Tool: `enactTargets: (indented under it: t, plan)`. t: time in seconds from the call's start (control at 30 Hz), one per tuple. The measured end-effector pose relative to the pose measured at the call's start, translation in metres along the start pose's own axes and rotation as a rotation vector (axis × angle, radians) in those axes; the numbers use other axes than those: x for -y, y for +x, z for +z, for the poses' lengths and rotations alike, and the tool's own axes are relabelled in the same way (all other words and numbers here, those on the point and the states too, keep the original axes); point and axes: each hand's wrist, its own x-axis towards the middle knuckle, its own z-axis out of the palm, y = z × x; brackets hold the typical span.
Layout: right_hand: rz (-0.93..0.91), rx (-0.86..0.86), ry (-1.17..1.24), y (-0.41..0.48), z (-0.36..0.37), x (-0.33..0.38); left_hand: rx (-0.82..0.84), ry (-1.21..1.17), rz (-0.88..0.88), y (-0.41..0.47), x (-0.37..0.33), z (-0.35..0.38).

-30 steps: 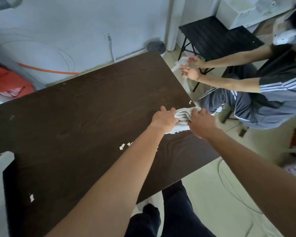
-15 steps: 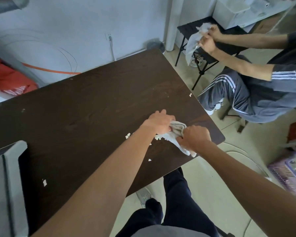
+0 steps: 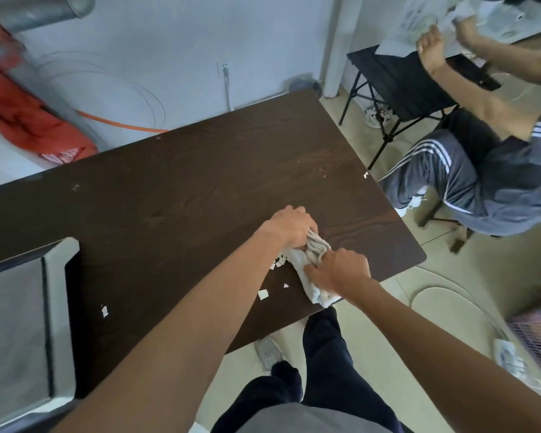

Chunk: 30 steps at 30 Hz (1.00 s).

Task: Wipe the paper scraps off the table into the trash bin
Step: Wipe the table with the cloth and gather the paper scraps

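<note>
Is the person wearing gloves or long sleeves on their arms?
No. The left hand and the right hand have no gloves, and both forearms are bare, with no sleeves in view. No watch, bracelet or ring shows. Lower down, the person wears dark navy trousers and a grey shoe.

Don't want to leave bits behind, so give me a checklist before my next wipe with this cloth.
1. Grip on cloth: ok, left hand and right hand both hold it.
2. Scrap pile against the cloth: ok.
3. Strays gathered: not ok; loose scrap, left scrap and far-edge scrap lie apart on the table.
4. Trash bin below the edge: cannot tell.
5. Seated person clear of the table: ok.
</note>
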Motion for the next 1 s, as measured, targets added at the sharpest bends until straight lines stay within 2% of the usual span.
enactTargets:
  t: [0.3, 0.6, 0.73, 1.0]
  plan:
    - [0.017, -0.064, 0.023, 0.002, 0.0, -0.028, -0.004, 0.047, 0.012, 0.017, 0.002, -0.007]
    - [0.035, -0.217, 0.046, 0.051, -0.02, -0.094, -0.17, -0.018, -0.101, 0.054, -0.015, -0.011]
    - [0.071, -0.206, 0.105, 0.067, -0.031, -0.124, -0.233, 0.022, -0.13, 0.076, -0.034, -0.012]
    - [0.19, -0.235, 0.206, 0.043, -0.003, -0.164, -0.21, 0.042, -0.022, 0.105, -0.079, -0.01]
